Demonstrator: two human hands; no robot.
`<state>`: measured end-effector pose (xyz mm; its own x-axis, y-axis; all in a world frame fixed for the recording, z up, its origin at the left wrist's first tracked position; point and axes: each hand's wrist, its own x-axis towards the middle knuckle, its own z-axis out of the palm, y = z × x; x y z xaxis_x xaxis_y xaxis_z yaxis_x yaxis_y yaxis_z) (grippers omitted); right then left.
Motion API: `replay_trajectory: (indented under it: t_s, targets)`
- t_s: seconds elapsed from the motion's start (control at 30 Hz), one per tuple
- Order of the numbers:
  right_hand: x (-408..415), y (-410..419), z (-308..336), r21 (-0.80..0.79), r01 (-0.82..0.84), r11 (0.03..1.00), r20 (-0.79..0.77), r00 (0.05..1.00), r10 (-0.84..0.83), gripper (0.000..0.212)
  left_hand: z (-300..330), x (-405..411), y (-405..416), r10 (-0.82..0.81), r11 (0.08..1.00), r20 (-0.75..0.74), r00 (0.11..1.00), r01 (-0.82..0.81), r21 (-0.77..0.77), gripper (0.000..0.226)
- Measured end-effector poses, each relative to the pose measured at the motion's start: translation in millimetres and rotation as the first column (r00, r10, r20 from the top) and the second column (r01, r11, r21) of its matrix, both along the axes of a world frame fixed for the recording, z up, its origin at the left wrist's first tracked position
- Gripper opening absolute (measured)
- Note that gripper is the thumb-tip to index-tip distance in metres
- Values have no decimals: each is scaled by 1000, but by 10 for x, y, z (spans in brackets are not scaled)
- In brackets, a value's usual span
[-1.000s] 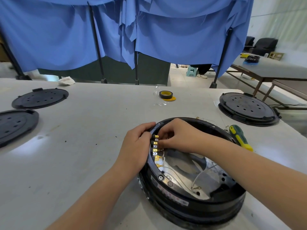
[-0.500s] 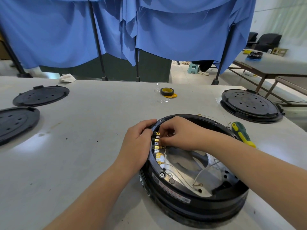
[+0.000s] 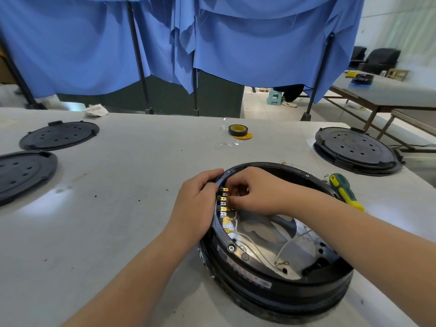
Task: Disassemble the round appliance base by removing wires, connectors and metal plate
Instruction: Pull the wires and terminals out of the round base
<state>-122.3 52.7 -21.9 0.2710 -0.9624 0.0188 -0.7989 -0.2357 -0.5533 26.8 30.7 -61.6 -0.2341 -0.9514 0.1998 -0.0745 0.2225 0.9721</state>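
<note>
The right hand (image 3: 257, 191) reaches down inside the round appliance base (image 3: 278, 289), its fingertips curled and pinching at the row of yellow connectors (image 3: 225, 204) on the left inner wall (just which connector it grips is hidden behind the fingers). The left hand (image 3: 197, 208) grasps the rim from outside, palm against the black wall and fingers hooked over the edge just beside those connectors. Below the hands, thin white wires (image 3: 250, 241) trail across the shiny metal plate (image 3: 266, 246) in the bottom of the base, 1 of them ending in a small brass ring terminal (image 3: 282, 263). The base sits on the grey counter (image 3: 118, 208), near its front edge and right of centre. Just beyond its right rim lies a green and yellow screwdriver (image 3: 344, 191). Farther right is a black round lid (image 3: 357, 149), and 2 more black discs (image 3: 59, 135) lie well apart at the far left. A roll of black tape (image 3: 237, 130) rests toward the back, with blue curtains (image 3: 212, 43) hanging behind.
</note>
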Motion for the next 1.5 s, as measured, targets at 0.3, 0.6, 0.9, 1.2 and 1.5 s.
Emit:
replay_trajectory:
  t_s: [0.3, 0.6, 0.9, 1.2, 1.5]
  targets:
    - [12, -20, 6, 48, 40, 998, -7, 999, -40, 27, 10, 0, 7, 4, 1000, 3, 1000, -4, -5, 40]
    - [-9, -25, 20, 120, 56, 991, 37, 997, -60, 18, -4, 6, -7, 3, 1000, 14, 1000, -3, -5, 41]
    - [-32, -1, 26, 128, 73, 989, 86, 993, -84, 12, -6, -3, -11, 14, 1000, 12, 1000, -14, -3, 40]
    - [-56, 15, -4, 64, 76, 995, 93, 992, -82, 3, 1, -3, -4, 7, 1000, -8, 1000, -7, 24, 40]
    - [-81, 94, 182, -47, 117, 992, 13, 993, -117, 6, 19, 1, 8, 5, 1000, 17, 1000, -6, 14, 40]
